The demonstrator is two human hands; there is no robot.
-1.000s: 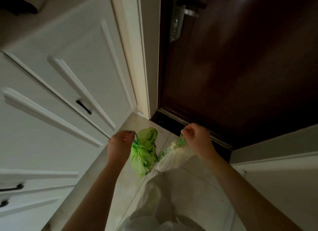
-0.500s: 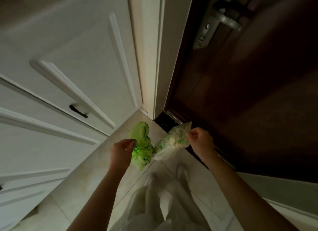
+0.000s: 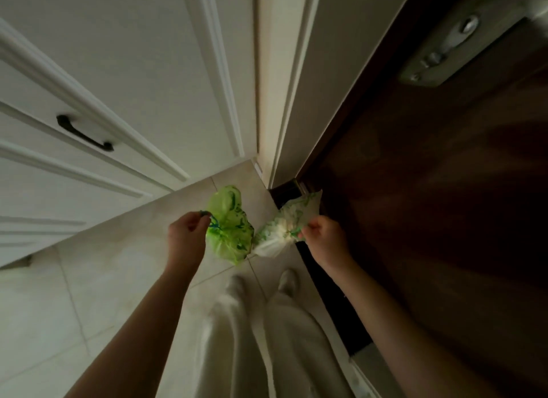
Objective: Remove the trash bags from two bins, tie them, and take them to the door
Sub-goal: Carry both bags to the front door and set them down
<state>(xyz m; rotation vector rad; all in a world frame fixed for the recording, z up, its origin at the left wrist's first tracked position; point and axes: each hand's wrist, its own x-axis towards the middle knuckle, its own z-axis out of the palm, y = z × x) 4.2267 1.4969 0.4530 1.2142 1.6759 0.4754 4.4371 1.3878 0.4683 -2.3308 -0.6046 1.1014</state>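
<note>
One head-worn wide-angle camera is looking steeply down from close above, facing the floor [image 3: 98, 282] by a dark door [image 3: 430, 190] at right and white cabinets [image 3: 89, 56] at left.

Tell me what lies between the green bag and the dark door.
In the head view, the white bag, held by the right hand, hangs between the green bag and the dark door.

2 bags: 1 green [image 3: 229, 230], 1 white [image 3: 284, 227]. 2 hands: left [image 3: 186, 237], right [image 3: 326, 239]. 1 door [image 3: 430, 175], 1 cabinet handle [image 3: 84, 133].
</note>
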